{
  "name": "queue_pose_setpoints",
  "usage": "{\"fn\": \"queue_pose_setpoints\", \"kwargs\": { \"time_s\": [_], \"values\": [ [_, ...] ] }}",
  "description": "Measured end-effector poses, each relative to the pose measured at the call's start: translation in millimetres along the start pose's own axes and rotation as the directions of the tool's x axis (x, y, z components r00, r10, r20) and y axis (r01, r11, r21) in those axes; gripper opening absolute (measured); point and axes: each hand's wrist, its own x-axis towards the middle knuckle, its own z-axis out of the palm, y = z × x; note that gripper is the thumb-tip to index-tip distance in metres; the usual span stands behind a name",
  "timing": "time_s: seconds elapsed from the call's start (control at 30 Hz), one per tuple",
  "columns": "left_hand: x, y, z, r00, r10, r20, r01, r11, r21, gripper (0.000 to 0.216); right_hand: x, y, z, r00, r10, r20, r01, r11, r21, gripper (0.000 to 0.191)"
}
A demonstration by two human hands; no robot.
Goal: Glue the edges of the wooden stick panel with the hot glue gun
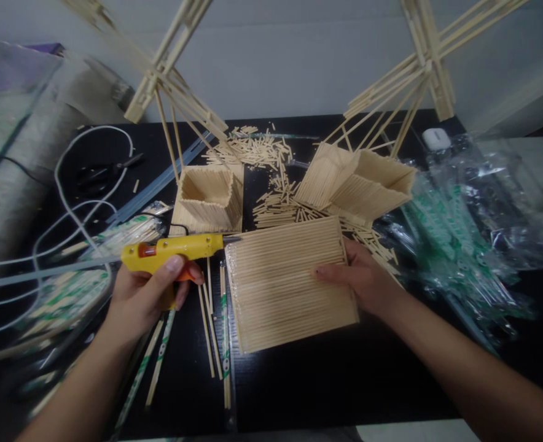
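My left hand (154, 288) is wrapped round a yellow hot glue gun (186, 247) with an orange trigger. Its nozzle points right, at the upper left corner of a flat panel made of wooden sticks laid side by side (290, 282). Whether the tip touches the panel I cannot tell. Glossy glue shows along the panel's left edge. The panel's right edge is gripped in my right hand (357, 276), thumb on the front face, other fingers mostly hidden behind. Beyond the panel stand a square stick box on a base (209, 196) and a tilted stick box (373, 184).
Cut stick pieces (257, 147) lie heaped at the back. Stick frames (430, 67) rise on both sides. Black scissors (105, 172) and a looping white cable (62, 166) lie left. Wrapped chopsticks (226, 344) lie in front. Crumpled plastic wrappers (456, 233) cover the right side.
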Motion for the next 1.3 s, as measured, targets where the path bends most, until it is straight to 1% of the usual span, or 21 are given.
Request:
{"fn": "queue_pose_setpoints", "kwargs": {
  "time_s": [0.13,0.5,0.67,0.77,0.9,1.07,1.2,1.3],
  "values": [
    [-0.2,-0.7,-0.3,1.0,0.004,-0.026,-0.004,1.0,-0.002,0.049,-0.2,-1.5,0.2,1.0,0.009,0.023,-0.009,1.0,0.0,0.031],
    [0.8,0.3,-0.8,1.0,-0.007,0.009,0.007,1.0,0.017,0.051,-0.8,-1.3,-0.2,1.0,0.023,-0.009,-0.023,0.999,-0.03,0.034],
    [0.2,0.5,-2.5,0.999,-0.014,0.036,0.014,1.0,0.01,0.05,-0.8,-3.5,1.8,1.0,0.018,-0.019,-0.019,1.0,-0.013,0.03],
    [-0.3,1.0,-2.3,0.999,-0.017,0.032,0.016,1.0,0.019,0.052,-1.2,-5.0,3.3,0.999,0.026,-0.031,-0.026,1.0,0.0,0.029],
    [-0.1,1.7,-0.7,1.0,-0.016,0.01,0.016,1.0,0.022,0.052,-0.7,-5.0,3.8,0.999,0.029,-0.03,-0.029,1.0,0.005,0.029],
    [0.6,1.6,0.1,0.999,-0.041,0.025,0.04,0.999,0.016,0.052,-0.1,-3.8,3.0,0.999,0.029,-0.038,-0.029,1.0,0.01,0.031],
    [0.2,0.5,-1.1,0.999,-0.039,0.03,0.039,0.999,-0.005,0.049,-1.5,-4.1,2.6,0.998,0.043,-0.048,-0.042,0.999,0.023,0.033],
    [-1.1,-1.3,-2.5,0.999,-0.034,0.029,0.034,0.999,0.015,0.047,-2.2,-4.5,2.5,0.998,0.053,-0.042,-0.051,0.998,0.039,0.033]
  ]
}}
